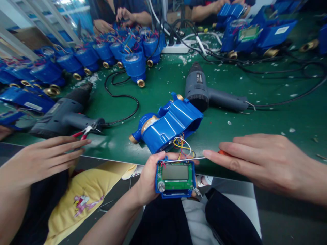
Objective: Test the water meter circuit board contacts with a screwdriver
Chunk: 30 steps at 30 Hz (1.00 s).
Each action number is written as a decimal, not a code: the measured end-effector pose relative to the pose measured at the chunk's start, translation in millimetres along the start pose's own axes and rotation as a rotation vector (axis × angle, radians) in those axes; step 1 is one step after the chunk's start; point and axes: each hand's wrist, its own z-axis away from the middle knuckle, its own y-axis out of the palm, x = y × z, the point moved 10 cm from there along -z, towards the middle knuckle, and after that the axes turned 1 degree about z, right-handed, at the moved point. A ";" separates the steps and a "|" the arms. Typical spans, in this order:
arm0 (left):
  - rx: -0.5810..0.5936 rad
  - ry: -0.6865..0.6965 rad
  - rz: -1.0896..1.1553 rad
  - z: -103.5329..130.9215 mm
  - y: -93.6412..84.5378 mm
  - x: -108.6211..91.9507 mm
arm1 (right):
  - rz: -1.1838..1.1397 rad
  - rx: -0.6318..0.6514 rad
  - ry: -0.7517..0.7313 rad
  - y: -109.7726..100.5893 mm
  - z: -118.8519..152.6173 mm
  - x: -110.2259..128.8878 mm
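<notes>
My left hand point(149, 175) holds a green circuit board with a grey display point(175, 173), set in a blue frame, near the table's front edge. Thin coloured wires point(183, 146) run from the board up into the open end of a blue meter housing point(170, 124), which lies tilted on the table. My right hand point(263, 163) is closed around a screwdriver point(189, 159) with an orange handle, mostly hidden by the fingers. The screwdriver's long shaft reaches left across the board's top edge, its tip by the upper left corner.
Two grey heat guns, one behind the housing point(196, 85) and one at left point(63, 115), lie on the green table point(158, 88) with cables. A co-worker's hand point(58, 153) holds red-handled pliers point(85, 131). Several blue meters point(134, 66), a power strip point(175, 48) and other people stand farther back.
</notes>
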 end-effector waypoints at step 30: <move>-0.122 0.021 0.083 -1.5 -11.7 6.0 | 0.048 -0.006 0.051 -6.9 -9.5 17.4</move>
